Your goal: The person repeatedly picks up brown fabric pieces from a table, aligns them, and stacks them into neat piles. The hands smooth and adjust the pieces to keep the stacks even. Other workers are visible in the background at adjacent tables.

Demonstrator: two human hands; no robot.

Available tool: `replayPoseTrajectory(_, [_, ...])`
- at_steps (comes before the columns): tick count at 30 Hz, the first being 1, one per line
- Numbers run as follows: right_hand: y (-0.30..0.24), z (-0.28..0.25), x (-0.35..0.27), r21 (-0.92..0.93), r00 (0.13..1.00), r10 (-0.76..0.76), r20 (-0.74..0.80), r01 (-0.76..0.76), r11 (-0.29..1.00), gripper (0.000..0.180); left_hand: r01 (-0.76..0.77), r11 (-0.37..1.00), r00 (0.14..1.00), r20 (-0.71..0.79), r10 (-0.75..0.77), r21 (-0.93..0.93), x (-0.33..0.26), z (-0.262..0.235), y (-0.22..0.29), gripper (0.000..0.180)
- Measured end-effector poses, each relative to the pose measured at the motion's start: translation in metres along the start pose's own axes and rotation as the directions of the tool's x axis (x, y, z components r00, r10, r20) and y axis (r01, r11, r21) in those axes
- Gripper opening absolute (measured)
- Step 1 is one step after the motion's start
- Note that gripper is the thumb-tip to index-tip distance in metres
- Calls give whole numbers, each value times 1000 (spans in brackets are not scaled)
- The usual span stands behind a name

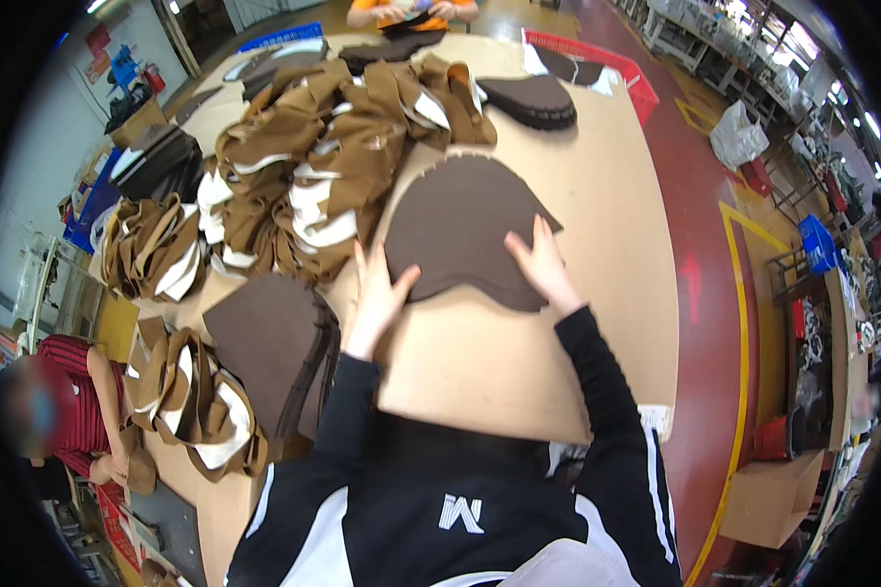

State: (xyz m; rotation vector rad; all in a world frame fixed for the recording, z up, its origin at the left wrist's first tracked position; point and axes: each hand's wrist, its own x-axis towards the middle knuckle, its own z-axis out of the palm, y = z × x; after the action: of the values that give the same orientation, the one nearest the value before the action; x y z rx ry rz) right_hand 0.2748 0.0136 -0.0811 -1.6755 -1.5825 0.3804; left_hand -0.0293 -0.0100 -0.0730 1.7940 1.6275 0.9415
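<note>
A stack of dark brown, flat cut pieces [470, 210] with a rounded far edge and a wavy near edge lies on the tan table in front of me. My left hand [380, 293] holds its left edge, thumb over the near left corner and fingers stretched along the side. At the right edge, my right hand [541, 262] holds the same stack, thumb on top and fingers pointing away from me. Parts of the fingers are hidden at the stack's edges. Another pile of dark brown pieces [264, 338] lies left of my left forearm.
Heaped brown pieces with white undersides [313, 166] cover the table's [617, 254] left and far side. A dark stack [531, 103] and a red crate [638, 93] sit at the far right. One person in orange [440, 12] works opposite; another in striped red [73, 391] is at left.
</note>
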Motion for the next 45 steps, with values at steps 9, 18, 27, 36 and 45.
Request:
replayPoseTrajectory(9, [-44,-58,-80,384,964,204,169,-255,887,84,35,977,997,73,-20,-209,-57,-22,33,70])
replayPoseTrajectory(18, [-63,-71,-139,702,844,284,456,-537,467,61,152,986,933,338,-120,-70,-76,-30,41,73])
replayPoseTrajectory(27, [-121,-138,-151,416,960,-276,41,235,879,62,-141,850,988,-12,156,-508,-91,-56,76,96])
replayPoseTrajectory(36, [-80,-105,-186,649,987,128,-100,-33,760,109,-209,787,880,239,410,-580,-87,-29,87,110])
replayPoseTrajectory(45, [-93,-93,-180,666,947,222,-233,-11,746,70,-8,714,940,238,244,-701,-78,-26,105,72])
